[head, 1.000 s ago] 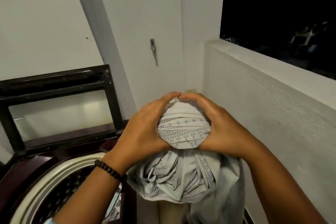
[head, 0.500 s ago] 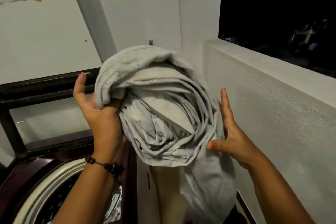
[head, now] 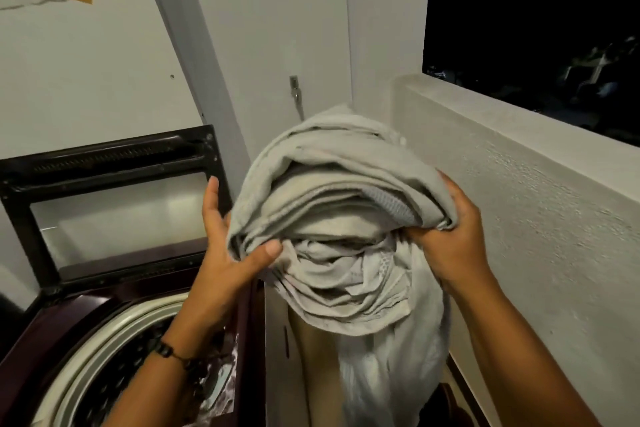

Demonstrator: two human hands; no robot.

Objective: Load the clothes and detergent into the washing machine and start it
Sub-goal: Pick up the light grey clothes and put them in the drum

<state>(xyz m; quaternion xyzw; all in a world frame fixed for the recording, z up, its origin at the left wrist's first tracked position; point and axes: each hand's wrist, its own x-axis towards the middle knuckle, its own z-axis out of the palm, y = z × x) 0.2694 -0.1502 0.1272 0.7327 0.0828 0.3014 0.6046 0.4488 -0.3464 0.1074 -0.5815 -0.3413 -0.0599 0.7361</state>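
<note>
A bundled grey cloth (head: 332, 218) is held up at chest height, to the right of the washing machine (head: 79, 315). My left hand (head: 232, 253) grips its left side, thumb pressed into the folds and fingers behind. My right hand (head: 450, 236) grips the cloth's upper right edge. A loose tail of the cloth hangs down below the bundle. The top-loading machine sits at lower left with its dark lid (head: 114, 198) raised and its drum (head: 114, 357) open. No detergent is in view.
A white textured parapet wall (head: 519, 218) runs close on the right, with a dark opening above it. A white wall with a metal tap (head: 294, 90) stands behind. A narrow gap lies between machine and parapet.
The bundle went from gripped low with both hands on top to raised and turned. My right hand, open beside it half a second ago, now grips its upper right edge.
</note>
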